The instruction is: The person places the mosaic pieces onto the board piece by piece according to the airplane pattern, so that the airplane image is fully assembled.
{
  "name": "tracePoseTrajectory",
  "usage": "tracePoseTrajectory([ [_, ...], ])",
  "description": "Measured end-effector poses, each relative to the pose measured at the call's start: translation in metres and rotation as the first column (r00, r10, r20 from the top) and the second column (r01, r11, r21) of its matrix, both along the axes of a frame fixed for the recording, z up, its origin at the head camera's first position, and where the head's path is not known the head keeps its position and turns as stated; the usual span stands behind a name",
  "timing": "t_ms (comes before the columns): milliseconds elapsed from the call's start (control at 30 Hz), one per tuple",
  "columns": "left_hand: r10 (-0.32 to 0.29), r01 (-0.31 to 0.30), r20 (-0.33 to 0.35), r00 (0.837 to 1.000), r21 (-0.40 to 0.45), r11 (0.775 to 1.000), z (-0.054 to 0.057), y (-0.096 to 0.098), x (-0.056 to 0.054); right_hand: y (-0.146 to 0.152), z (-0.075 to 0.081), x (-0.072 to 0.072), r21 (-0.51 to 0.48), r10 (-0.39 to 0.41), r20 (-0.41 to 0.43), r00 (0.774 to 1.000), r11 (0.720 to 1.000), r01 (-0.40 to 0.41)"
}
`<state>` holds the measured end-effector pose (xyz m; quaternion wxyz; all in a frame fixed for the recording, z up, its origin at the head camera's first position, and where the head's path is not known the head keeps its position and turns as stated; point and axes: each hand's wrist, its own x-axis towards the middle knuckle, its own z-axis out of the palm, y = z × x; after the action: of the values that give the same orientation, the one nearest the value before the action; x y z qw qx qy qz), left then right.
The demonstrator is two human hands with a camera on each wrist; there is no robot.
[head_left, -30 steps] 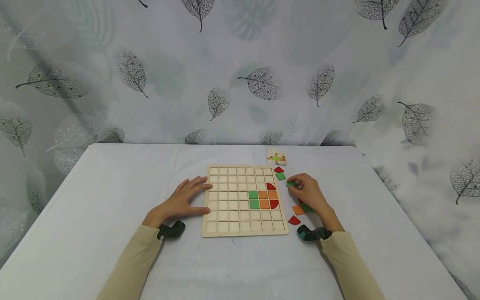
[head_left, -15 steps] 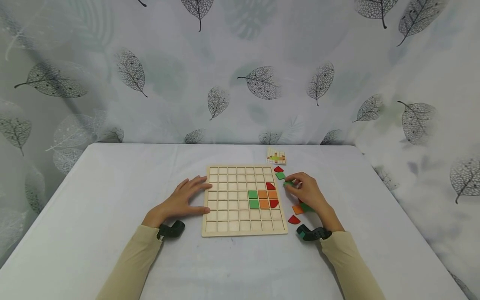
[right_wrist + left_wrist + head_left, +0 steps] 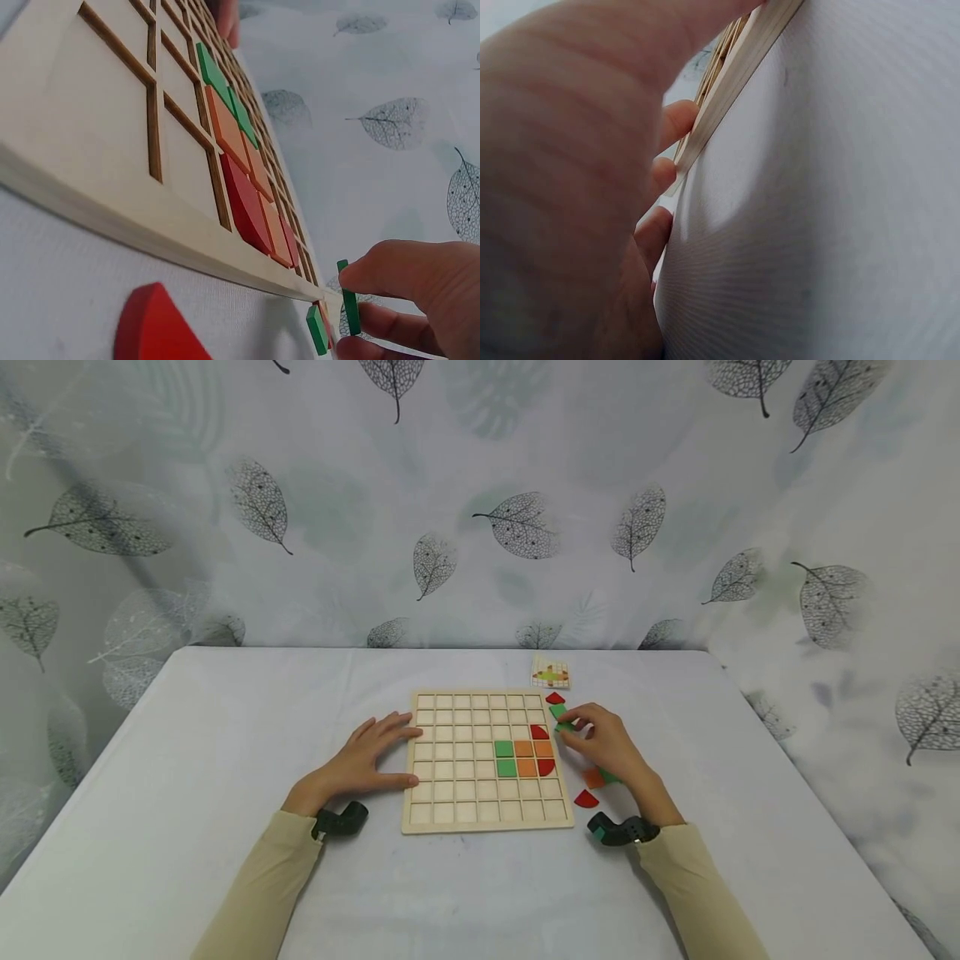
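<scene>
My right hand pinches a green square tile between thumb and fingertips, above the table by the right edge of the wooden grid board. Just beyond it lies another green tile. The left hand is spread along the board's left edge, its straight fingers and thumb touching the frame. Set in the board's right half are two green tiles, several orange tiles and two red rounded pieces. In the left wrist view, the fingertips meet the board's side.
A small pattern card lies behind the board's far right corner, with a red piece nearby. Right of the board are an orange tile, a partly hidden green piece and another red piece. White cloth covers the table.
My right hand has moved slightly left and away from me with the green tile, toward the board's edge and the other green tile. The left hand stays in place.
</scene>
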<state>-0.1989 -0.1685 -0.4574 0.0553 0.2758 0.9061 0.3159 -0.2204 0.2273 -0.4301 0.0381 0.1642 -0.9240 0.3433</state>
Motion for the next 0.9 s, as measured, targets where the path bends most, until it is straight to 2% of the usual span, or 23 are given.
tracePoseTrajectory([
  [467,-0.009,0.009,-0.002,1.0,0.009,1.0,0.002,0.0,0.0,-0.013,-0.003,0.001,-0.015,0.118,-0.064,0.991,0.993,-0.12],
  [733,-0.002,0.002,0.009,1.0,0.0,1.0,0.003,0.001,0.001,-0.022,-0.001,0.008,-0.023,0.151,-0.039,0.988,0.988,-0.152],
  [900,0.001,-0.001,0.005,1.0,0.004,1.0,0.001,0.001,0.001,-0.028,-0.003,0.009,-0.034,0.215,-0.069,0.974,0.975,-0.218],
])
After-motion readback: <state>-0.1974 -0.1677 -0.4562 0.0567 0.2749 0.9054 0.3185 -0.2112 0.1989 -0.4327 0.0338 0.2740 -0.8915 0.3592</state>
